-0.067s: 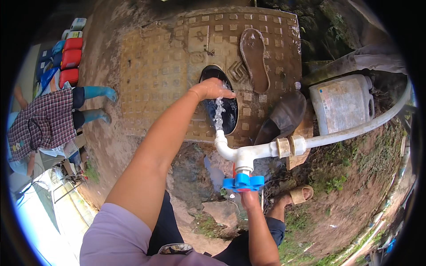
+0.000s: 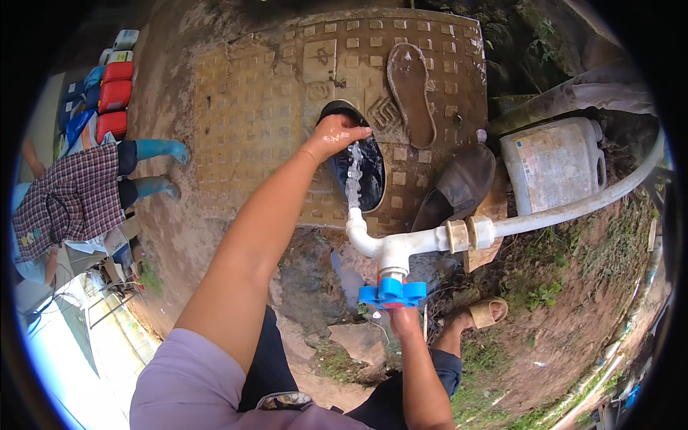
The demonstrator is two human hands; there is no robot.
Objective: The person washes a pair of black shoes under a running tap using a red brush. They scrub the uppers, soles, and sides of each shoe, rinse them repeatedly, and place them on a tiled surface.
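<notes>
Head view | left hand (image 2: 335,135) cupped under tap spout (image 2: 355,222) stream | right hand (image 2: 403,320) gripping blue valve handle (image 2: 391,292) | risk: overturning, splashing.

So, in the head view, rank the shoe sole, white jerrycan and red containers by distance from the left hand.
From the left hand:
1. Shoe sole, just to its right on the patterned slab.
2. White jerrycan, farther right.
3. Red containers, far left, but close to the jerrycan's distance.
</notes>
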